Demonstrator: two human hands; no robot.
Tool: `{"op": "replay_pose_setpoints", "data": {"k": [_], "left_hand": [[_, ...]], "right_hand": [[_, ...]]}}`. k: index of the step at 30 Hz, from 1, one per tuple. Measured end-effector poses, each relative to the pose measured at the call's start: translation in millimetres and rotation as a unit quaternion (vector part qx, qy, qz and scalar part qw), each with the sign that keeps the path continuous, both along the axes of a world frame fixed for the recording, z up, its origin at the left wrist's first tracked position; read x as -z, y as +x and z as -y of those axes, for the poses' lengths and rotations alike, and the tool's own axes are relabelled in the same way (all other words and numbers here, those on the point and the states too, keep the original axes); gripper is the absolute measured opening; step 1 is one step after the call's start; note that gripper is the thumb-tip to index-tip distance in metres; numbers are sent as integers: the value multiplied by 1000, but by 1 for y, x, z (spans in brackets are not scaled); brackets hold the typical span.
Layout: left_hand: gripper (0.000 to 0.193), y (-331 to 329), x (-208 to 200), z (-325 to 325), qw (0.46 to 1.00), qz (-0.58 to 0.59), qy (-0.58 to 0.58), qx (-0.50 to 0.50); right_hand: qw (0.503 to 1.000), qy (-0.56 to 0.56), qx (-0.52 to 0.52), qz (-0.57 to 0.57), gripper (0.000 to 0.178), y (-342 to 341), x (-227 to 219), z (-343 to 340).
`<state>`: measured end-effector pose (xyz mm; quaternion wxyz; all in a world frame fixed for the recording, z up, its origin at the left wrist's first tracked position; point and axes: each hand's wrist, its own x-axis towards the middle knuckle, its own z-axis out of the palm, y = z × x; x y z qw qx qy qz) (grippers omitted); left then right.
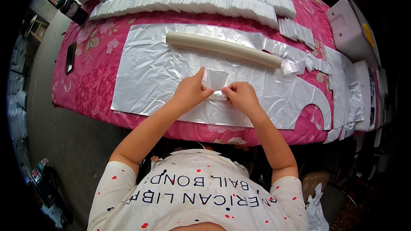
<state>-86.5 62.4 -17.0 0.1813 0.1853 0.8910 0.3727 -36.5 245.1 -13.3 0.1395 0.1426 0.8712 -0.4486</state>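
Observation:
Both hands work at a small folded piece of white plastic film over the middle of the table. My left hand pinches its lower left side, with the index finger stretched along the left edge. My right hand pinches the lower right corner between thumb and fingers. Beneath them lies a large wrinkled sheet of silvery-white plastic, with a rounded cutout at its right end. Just beyond the hands a long beige tube rests slantwise on the sheet.
Long rows of stacked white folded pieces line the far side of the pink floral-covered table. A black phone lies at left, a dark cup at far left. Plastic scraps and a white foam box are at right.

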Motion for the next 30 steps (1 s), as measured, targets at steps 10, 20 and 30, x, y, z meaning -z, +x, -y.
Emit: {"op": "replay_pose_setpoints", "data": {"k": [10,20,30], "left_hand": [[88,10,17,-20,928,-326,-41,173],[104,27,36,-22,934,-285,-62,205],[64,104,-3,68,957,50,184,217]], "right_hand": [[1000,21,-3,7,27,-2,-3,1],[973,170,19,-155,34,36,-17,9],[970,-214,-34,-109,37,79,-9,0]]}}
